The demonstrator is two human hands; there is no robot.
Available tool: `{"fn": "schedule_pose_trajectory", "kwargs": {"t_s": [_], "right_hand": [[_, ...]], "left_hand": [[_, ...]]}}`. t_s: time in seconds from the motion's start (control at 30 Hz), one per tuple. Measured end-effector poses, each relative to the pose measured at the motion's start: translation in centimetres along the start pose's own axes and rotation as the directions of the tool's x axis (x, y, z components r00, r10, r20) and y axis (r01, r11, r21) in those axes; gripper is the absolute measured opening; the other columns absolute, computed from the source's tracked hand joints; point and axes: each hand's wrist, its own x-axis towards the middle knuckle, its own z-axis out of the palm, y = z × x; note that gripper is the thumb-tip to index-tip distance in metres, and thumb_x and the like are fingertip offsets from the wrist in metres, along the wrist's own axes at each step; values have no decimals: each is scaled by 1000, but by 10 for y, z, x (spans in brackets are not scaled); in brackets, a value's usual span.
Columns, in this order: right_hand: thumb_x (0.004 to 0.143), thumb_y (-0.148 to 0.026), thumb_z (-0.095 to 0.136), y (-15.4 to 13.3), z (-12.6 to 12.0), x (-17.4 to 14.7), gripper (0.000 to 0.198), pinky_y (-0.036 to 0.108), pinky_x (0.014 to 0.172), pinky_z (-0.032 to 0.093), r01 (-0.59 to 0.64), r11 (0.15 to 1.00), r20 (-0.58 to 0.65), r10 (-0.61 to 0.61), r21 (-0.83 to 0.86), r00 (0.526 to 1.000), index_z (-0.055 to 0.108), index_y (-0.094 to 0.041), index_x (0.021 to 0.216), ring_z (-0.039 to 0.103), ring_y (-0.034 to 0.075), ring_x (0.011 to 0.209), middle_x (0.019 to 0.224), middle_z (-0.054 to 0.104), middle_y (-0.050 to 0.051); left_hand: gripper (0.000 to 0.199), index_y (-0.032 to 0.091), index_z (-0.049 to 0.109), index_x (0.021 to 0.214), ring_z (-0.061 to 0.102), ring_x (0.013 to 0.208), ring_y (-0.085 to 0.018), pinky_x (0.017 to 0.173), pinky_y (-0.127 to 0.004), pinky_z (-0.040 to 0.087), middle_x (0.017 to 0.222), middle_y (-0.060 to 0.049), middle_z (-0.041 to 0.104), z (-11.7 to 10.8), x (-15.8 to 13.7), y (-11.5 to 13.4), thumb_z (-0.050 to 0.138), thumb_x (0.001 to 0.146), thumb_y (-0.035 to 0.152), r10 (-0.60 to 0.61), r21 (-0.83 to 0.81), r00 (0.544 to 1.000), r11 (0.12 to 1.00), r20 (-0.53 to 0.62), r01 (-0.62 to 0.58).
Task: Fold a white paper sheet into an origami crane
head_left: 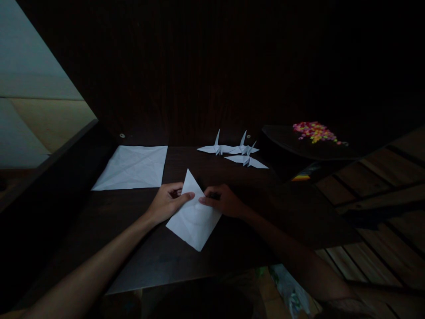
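Nearest the onlooker, the left forearm (106,257) and right forearm (288,241) converge on a folded paper (195,221), the landmark here, held above the dark surface (146,270). Beyond it and to its left lies a creased white sheet (133,167), spread flat. The left hand (169,203) grips the folded paper's left edge, thumb across the upper face, other fingers tucked behind. The folded paper is kite-shaped; its long axis runs away from the person, the far tip leaning slightly left. It lies directly between the two sets of fingers, neither hand clearly nearer. The right hand (224,201) pinches the right edge, its thumb close beside the left thumb, both above the paper's middle. Beyond and right of the folded paper, three white paper cranes (246,161) stand close together. Farther right are a small rainbow-coloured strip (301,177) and, beyond it, a heap of pink and yellow pieces (315,132). No brand, label or writing can be read; the strip is too dim to tell.
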Motion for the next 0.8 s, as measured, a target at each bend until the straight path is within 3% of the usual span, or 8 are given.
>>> {"fn": "schedule_pose_trajectory", "kwargs": {"t_s": [0.4, 0.63, 0.8], "right_hand": [[80, -31, 62, -3, 4, -4, 20, 20, 58, 37, 41, 999, 70, -43, 22, 997, 61, -15, 68, 52, 9, 61, 64, 57, -4], [77, -34, 64, 0, 1, -2, 21, 22, 60, 38, -71, 993, 4, 71, 91, 997, 62, -16, 67, 52, 10, 62, 64, 58, -3], [76, -34, 65, 0, 0, -1, 22, 22, 58, 38, -111, 986, -9, 113, 128, 994, 62, -15, 65, 51, 10, 59, 63, 58, -3]], "left_hand": [[13, 14, 61, 54, 50, 52, -12, 47, -20, 36, 53, 3, 56, 2, -2, 0, 64, 63, 22, 68, 74, 994, 995, -81, -62], [24, 13, 67, 79, 60, 60, -16, 53, -25, 46, 69, -2, 67, 1, 1, -2, 68, 67, 33, -26, -25, 999, 999, 37, 27], [25, 13, 67, 84, 64, 63, -18, 55, -26, 49, 73, -4, 70, -2, 1, -1, 68, 69, 33, -18, 0, 997, 1000, 73, 18]]}}
